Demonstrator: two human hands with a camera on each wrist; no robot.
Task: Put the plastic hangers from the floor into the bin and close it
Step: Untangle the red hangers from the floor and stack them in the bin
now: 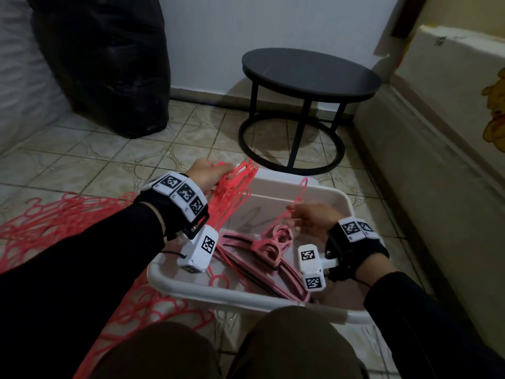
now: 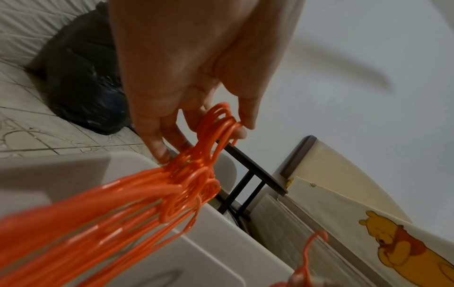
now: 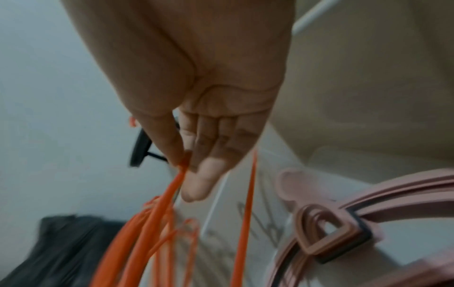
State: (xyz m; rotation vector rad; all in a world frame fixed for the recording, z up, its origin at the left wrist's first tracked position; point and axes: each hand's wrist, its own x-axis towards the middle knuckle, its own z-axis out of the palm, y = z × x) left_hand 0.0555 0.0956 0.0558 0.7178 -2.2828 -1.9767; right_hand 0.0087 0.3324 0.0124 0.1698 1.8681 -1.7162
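Note:
My left hand point(image 1: 209, 173) point(image 2: 196, 128) grips a bundle of thin orange-red hangers point(image 1: 232, 192) point(image 2: 137, 190) by their hooks, above the left rim of the white bin point(image 1: 218, 291). My right hand point(image 1: 308, 217) point(image 3: 186, 167) pinches a single orange-red hanger point(image 1: 299, 195) point(image 3: 172, 186) between thumb and fingers over the bin. Thicker pink hangers point(image 1: 273, 250) point(image 3: 331, 233) lie inside the bin. Many more orange-red hangers point(image 1: 54, 222) are spread on the tiled floor at my left.
A round black side table point(image 1: 308, 75) stands beyond the bin. A black bag point(image 1: 109, 64) leans at the back left against a mattress. A cream cot wall with a bear picture point(image 1: 494, 110) point(image 2: 403, 250) runs along the right. My knees are at the bottom.

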